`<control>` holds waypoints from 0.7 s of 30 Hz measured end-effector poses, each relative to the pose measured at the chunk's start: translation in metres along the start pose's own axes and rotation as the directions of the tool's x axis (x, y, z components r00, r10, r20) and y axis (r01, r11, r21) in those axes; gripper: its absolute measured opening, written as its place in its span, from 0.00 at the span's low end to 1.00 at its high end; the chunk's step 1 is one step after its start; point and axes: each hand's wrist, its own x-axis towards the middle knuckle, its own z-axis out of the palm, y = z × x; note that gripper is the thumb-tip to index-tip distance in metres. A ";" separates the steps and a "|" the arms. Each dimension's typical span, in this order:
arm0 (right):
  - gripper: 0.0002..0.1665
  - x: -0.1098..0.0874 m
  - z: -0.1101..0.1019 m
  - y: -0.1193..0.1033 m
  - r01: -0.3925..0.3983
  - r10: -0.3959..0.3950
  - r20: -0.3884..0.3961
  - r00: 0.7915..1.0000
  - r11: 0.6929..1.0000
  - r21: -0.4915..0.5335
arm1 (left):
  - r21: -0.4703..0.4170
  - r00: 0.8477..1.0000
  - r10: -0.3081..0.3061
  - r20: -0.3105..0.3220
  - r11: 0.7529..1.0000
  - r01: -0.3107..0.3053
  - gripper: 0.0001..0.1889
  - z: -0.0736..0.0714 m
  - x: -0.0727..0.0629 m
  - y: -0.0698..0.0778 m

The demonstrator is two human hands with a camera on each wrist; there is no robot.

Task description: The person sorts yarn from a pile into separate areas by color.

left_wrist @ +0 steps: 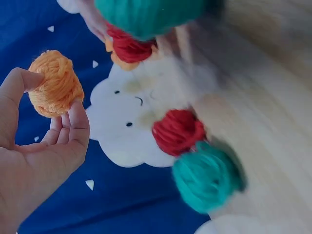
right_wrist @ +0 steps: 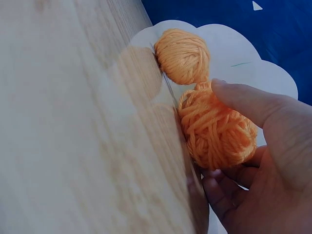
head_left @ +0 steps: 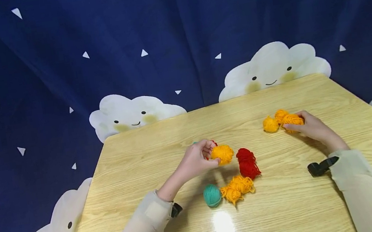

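Note:
My left hand [head_left: 196, 161] pinches a yellow-orange ball of yarn [head_left: 222, 154] between thumb and fingers, raised off the table. In the left wrist view this ball [left_wrist: 56, 84] has nothing else touching it. Toward the right, my right hand [head_left: 316, 131] grips another orange ball of yarn [head_left: 293, 122], thumb on one side and fingers on the other. That ball [right_wrist: 219, 129] is at the tabletop in the right wrist view. Beside it lie a yellow ball [head_left: 271, 124] and an orange ball [head_left: 281, 115]. My left hand mostly hides red and teal yarn behind it.
Red yarn [head_left: 248, 163] lies right of the left hand on the wooden table [head_left: 292, 212]. Nearer are a teal ball [head_left: 212, 195] and orange yarn [head_left: 238, 188], side by side. The left wrist view shows a red ball [left_wrist: 178, 131] against a teal one [left_wrist: 207, 175]. A blue curtain [head_left: 159, 24] hangs behind.

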 end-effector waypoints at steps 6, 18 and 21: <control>0.52 -0.001 -0.003 -0.001 -0.018 0.018 -0.002 1.000 1.000 0.017 | 0.030 0.998 0.027 0.065 0.999 -0.029 0.17 0.012 0.027 0.022; 0.52 -0.002 -0.002 0.000 -0.008 0.008 -0.007 1.000 1.000 0.022 | 0.095 0.983 0.033 0.182 0.994 -0.051 0.18 0.041 0.075 0.044; 0.50 -0.003 -0.001 -0.001 0.007 -0.006 -0.016 1.000 1.000 0.015 | 0.136 0.977 0.042 0.207 0.988 -0.072 0.17 0.049 0.086 0.046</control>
